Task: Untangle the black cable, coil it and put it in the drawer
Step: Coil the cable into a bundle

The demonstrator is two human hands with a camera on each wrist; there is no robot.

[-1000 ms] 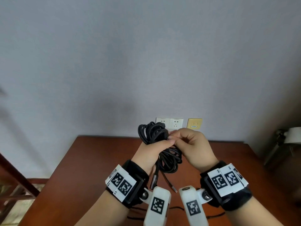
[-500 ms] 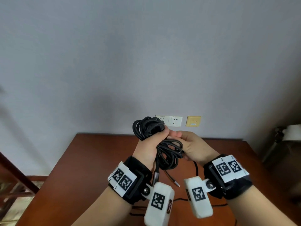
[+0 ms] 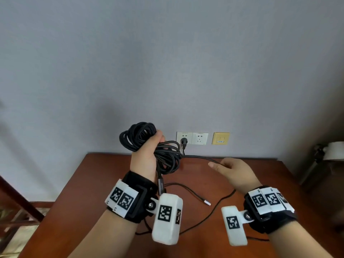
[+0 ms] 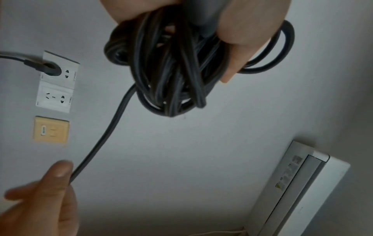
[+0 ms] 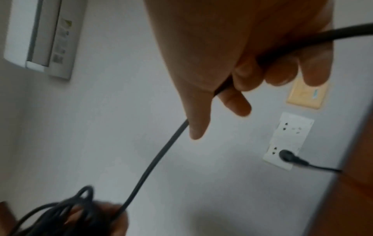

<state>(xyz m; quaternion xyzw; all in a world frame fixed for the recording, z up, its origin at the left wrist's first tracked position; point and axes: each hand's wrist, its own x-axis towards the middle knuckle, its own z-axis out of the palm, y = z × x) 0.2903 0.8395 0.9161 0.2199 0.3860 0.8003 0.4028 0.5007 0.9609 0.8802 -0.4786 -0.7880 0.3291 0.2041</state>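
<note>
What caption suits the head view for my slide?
Left hand grips the coiled black cable above the table while right hand draws out one strand.

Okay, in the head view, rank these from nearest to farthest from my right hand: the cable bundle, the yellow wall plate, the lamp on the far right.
From the right hand:
1. Yellow wall plate, just above.
2. Cable bundle, to the left, gripped by the left hand.
3. Lamp, at the right edge.

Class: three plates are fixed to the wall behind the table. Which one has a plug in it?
The leftmost white socket, holding a black plug. The middle white socket and yellow plate are empty.
</note>
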